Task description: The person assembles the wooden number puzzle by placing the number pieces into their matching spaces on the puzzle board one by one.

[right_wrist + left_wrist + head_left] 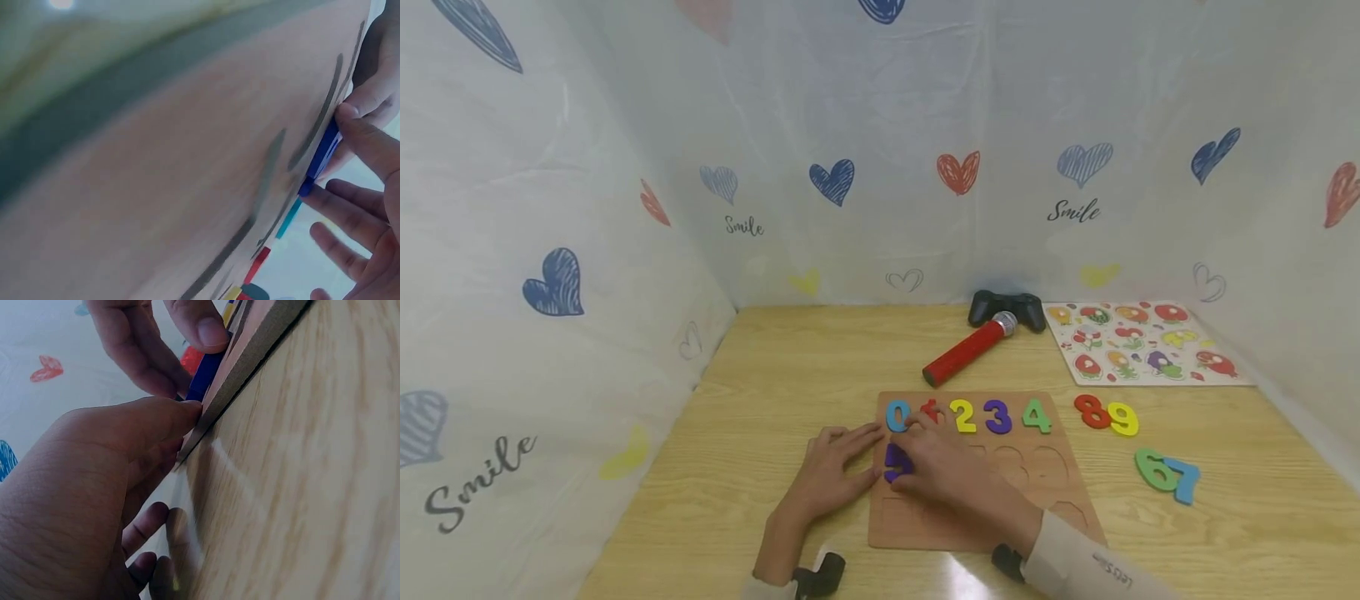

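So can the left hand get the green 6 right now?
Probably not easily: the left hand is at the left edge of the board, the green 6 lies beyond its right edge, and the right hand and forearm are between them.

"Smile" marks the white heart-printed sheet [895, 100], "Lets" the beige sleeve [1071, 550]. Coloured numerals 0, 2–5 [1000, 417] sit on the brown board [898, 529], 6–9 [1146, 468] on the wood-grain worktop [790, 350]
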